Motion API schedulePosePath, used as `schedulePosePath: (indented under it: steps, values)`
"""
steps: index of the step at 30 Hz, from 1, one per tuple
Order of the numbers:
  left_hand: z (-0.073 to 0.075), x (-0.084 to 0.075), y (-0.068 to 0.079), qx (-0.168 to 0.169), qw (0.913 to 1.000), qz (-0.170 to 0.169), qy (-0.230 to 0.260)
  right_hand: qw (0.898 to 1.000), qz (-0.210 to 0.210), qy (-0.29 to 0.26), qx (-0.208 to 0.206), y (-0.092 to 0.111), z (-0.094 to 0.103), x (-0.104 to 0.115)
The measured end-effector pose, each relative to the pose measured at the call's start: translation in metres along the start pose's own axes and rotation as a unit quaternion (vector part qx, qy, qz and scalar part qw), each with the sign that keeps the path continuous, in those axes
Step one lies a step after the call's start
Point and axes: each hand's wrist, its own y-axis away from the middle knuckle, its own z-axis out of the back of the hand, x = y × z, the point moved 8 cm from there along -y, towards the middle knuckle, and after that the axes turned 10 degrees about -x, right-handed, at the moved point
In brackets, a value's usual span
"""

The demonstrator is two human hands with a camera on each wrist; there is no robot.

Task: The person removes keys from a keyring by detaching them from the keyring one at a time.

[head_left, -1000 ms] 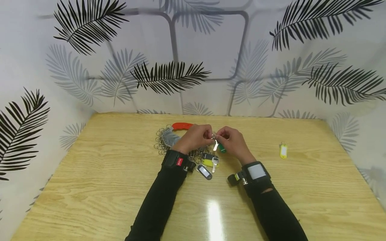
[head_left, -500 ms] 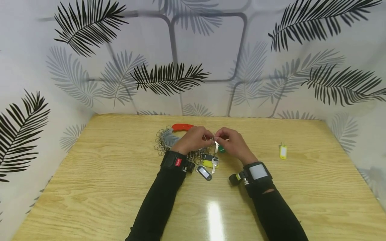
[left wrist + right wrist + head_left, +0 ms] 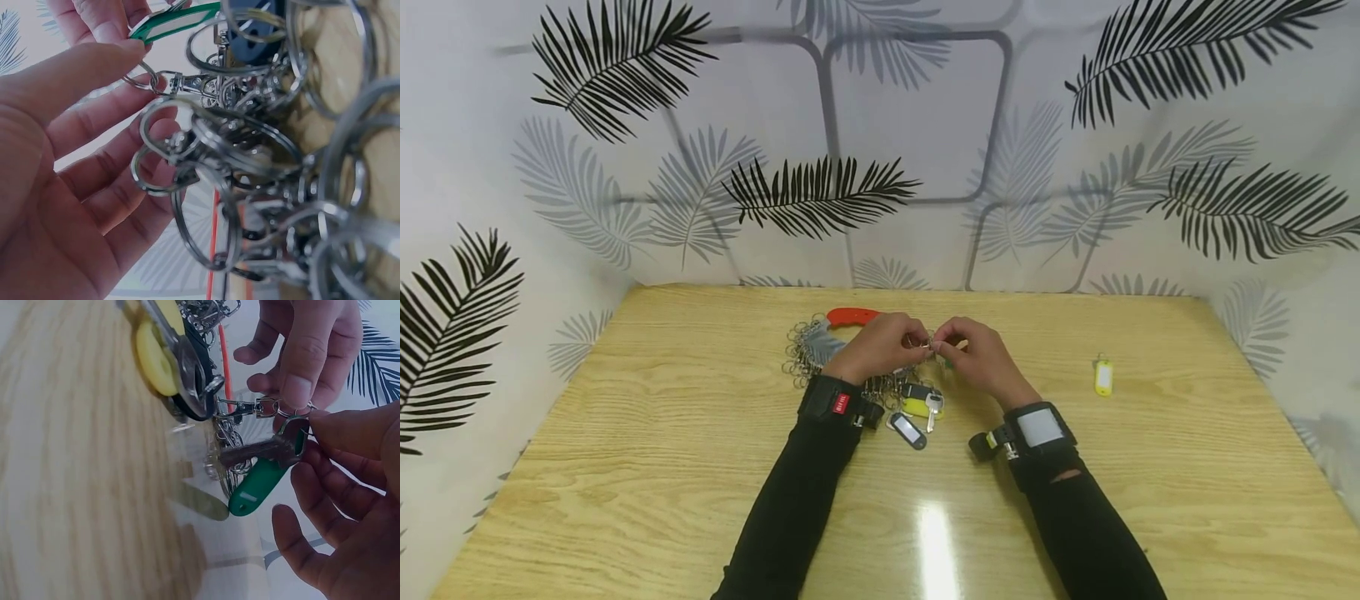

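Both hands meet over the table's back middle. My left hand (image 3: 883, 343) pinches a small split ring (image 3: 145, 80) between thumb and fingers; the ring hangs from a metal snap clasp (image 3: 249, 407). The right hand (image 3: 981, 357) pinches the head of a silver key (image 3: 265, 451) and the end of a green key tag (image 3: 259, 484) right at that ring. In the head view the fingers hide most of the key and tag. Beneath the left hand lies a dense bunch of clasps and rings (image 3: 805, 354) around a hoop with a red part (image 3: 852, 317).
Near the hands lie a yellow tag (image 3: 916, 407), another silver key (image 3: 933, 406) and a dark grey tag (image 3: 908, 430). Farther right, a lone yellow key tag (image 3: 1103, 377) rests on the wooden table (image 3: 647, 433). A leaf-patterned backdrop (image 3: 917, 108) rises behind the table.
The held key and green tag, which hung visibly below the fingers, have shifted and are now mostly hidden by the right hand in the head view. Both hands stay in nearly the same place.
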Motion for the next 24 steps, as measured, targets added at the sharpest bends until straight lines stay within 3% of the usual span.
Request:
schedulePosePath:
  steps: [10, 19, 24]
  values:
    - [0.0007, -0.0067, 0.0003, -0.003, 0.9992, -0.015, -0.038, 1.000, -0.002, 0.006, -0.013, 0.0008, 0.0015, -0.0002]
    - [-0.0016, -0.0072, 0.0027, 0.011, 0.9999, -0.006, 0.001, 1.000, 0.007, 0.018, -0.016, 0.0001, 0.0009, 0.0005]
    - [-0.0018, -0.0044, 0.0022, 0.008, 0.9999, -0.008, -0.001, 1.000, 0.010, 0.019, -0.012, 0.0005, 0.0011, 0.0031]
